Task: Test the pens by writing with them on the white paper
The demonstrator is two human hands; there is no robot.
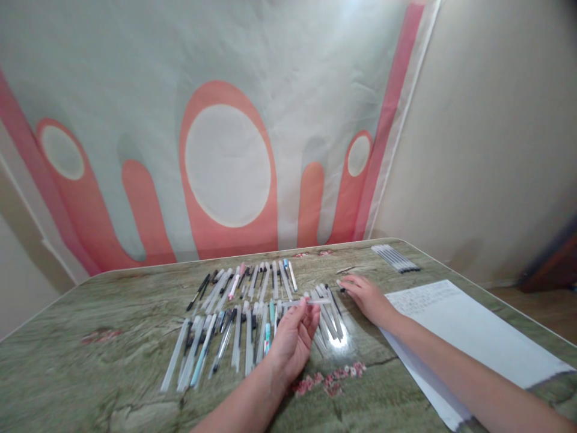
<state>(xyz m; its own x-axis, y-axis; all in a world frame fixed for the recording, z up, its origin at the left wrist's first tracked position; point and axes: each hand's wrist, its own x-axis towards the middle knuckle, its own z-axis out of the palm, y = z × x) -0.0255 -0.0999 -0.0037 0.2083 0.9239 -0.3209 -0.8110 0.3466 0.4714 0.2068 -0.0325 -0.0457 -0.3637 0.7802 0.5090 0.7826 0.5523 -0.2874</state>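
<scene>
My left hand is palm up over the front row of pens, its fingers pinching a translucent pen barrel that lies roughly level. To its right, my right hand is closed at the fingertips on a small piece with a dark end, which looks like a pen cap. Between and below the hands, a few clear and grey pens lie on the table. The front row of pens and clear barrels stretches left from my left hand. Behind it lies a second row of pens, some with black, pink or blue parts.
Several matching clear pens lie side by side at the back right. A white sheet with writing lies under my right forearm. The marbled green table has printed pink flowers. A patterned backdrop hangs behind its far edge.
</scene>
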